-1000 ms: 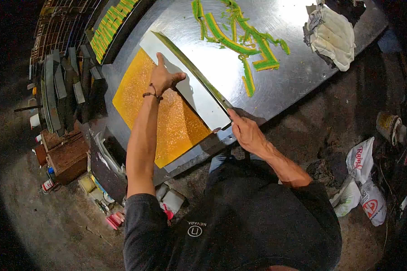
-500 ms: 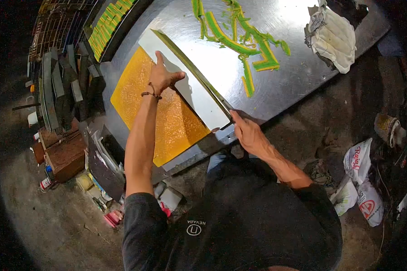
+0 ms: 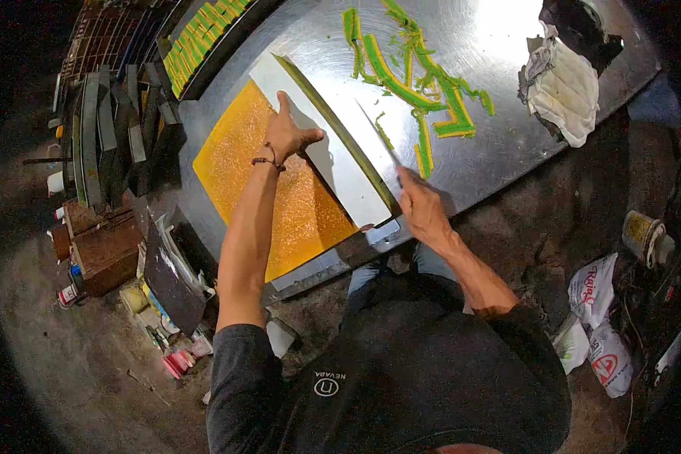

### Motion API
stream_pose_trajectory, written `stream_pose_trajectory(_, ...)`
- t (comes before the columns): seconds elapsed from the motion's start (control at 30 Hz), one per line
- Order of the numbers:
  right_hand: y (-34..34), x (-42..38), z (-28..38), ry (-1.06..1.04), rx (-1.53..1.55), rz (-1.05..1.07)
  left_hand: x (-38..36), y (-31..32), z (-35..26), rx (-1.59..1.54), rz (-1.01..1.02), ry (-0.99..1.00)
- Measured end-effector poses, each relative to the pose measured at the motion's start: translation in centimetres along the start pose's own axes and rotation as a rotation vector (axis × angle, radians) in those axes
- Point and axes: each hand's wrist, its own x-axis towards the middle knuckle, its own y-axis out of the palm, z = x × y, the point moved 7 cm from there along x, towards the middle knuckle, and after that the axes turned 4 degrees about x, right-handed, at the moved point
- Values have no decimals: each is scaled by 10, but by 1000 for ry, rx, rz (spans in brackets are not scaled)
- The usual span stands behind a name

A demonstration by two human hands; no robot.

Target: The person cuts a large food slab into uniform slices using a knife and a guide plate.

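My left hand [image 3: 289, 136] lies with thumb and forefinger spread on a long white straight-edged bar [image 3: 346, 175]; its other fingers are partly hidden. The bar rests over a flat yellow slab [image 3: 238, 170] with a glossy, mottled top, perhaps a sheet of cake. My right hand [image 3: 422, 206] is closed around the handle of a knife [image 3: 378, 129]. Its long thin blade, somewhat blurred, points up and left, apart from the bar's right side. A thin green scrap [image 3: 385, 132] lies by the blade. Green-and-yellow offcuts [image 3: 401, 79] lie beyond it.
The metal table [image 3: 499, 155] has its near edge close to my body. A dark tray [image 3: 227, 49] of green-and-yellow strips stands at the far left. A crumpled white cloth [image 3: 564, 94] lies at the right. Metal bars [image 3: 106, 129] are stacked beside the table.
The knife has swung out to the right, away from the bar's edge, and a thin green scrap now shows beside it. My left hand stays on the bar. The view has shifted slightly.
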Motion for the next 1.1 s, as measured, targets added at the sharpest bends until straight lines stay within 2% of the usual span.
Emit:
stream_pose_trajectory(0.1,-12,3,-3,47,29,-120,2,1,4,-7,-30,14)
stream_pose_trajectory(0.17,-2,2,3,-135,22,-58,0,3,2,-179,35,11)
stream_pose_trajectory(0.2,2,7,4,-4,-9,62,4,7,5,-185,29,15)
stream_pose_trajectory(0.23,4,13,3,-8,-14,63,9,11,11,-86,-22,27)
stream_pose_trajectory(0.3,-8,29,8,-174,-12,-142,9,8,13,8,-84,37)
stream_pose_trajectory(0.33,-11,34,-1,11,-46,-127,3,5,8,-74,-33,5)
stream_pose_trajectory(0.43,-22,38,12,58,-78,-98,-6,0,1,-148,8,-22)
stream_pose_trajectory(0.5,-9,34,14,20,-79,-46,-7,0,-2,-143,-6,-17)
stream_pose_trajectory(0.57,5,32,21,-177,-21,-35,-10,-1,0,-46,-66,-14)
stream_pose_trajectory(0.63,3,38,21,-152,-75,-6,-15,-2,-1,-18,-105,-15)
stream_pose_trajectory(0.7,-16,48,13,34,-119,-134,-23,-5,-5,9,-139,-19)
stream_pose_trajectory(0.73,-21,48,16,40,-108,-135,-33,-10,-10,-11,-154,-26)
stream_pose_trajectory(0.83,-6,43,27,-98,-80,-53,-56,-17,-24,1,-179,-55)
stream_pose_trajectory(0.9,2,46,24,-77,-84,-2,-67,-19,-26,0,-236,-26)
stream_pose_trajectory(0.93,-1,52,20,-107,-140,-66,-71,-19,-24,-5,-245,-21)
stream_pose_trajectory(1.0,-16,56,18,-118,-180,-225,-83,-12,-9,-265,-211,-33)
stream_pose_trajectory(1.03,-25,57,17,82,-226,-145,-92,-7,0,-269,-214,-34)
stream_pose_trajectory(1.1,-36,37,29,-12,-280,-117,-118,-15,12,-95,-485,50)
